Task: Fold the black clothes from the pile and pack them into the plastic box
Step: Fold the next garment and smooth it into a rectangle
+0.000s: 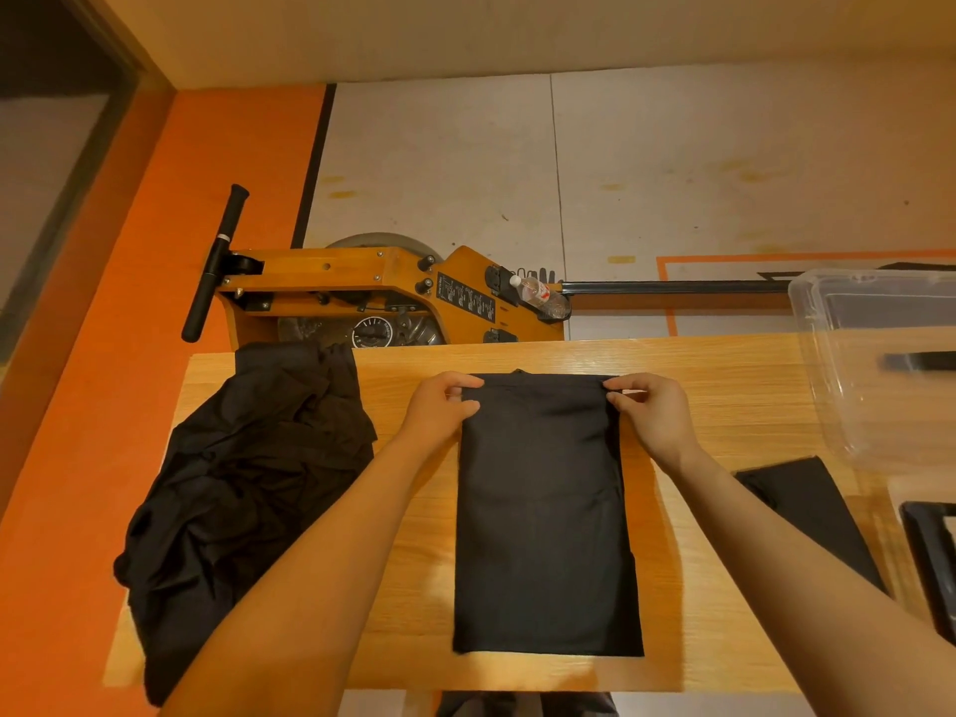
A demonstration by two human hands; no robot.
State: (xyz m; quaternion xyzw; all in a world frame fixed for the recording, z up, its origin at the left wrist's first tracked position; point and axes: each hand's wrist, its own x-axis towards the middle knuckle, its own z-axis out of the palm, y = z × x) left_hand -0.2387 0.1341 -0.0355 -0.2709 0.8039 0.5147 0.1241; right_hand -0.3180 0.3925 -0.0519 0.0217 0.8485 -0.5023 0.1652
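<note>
Head view: both hands, left hand (445,406) and right hand (653,411), pinch far corners of the soft, light black folded cloth (543,514); corners seem the best hold.

The clear plastic box (874,354) runs off the right edge, so its full extent is unseen. A folded black garment (812,514) is partly covered by the right forearm. A black-framed object (931,556) at the right edge is cut off and cannot be identified. The pile of black clothes (243,489) overhangs the wooden table (724,406), hiding its left edge. The print on the rowing machine's label (465,297) is too small to read.
</note>
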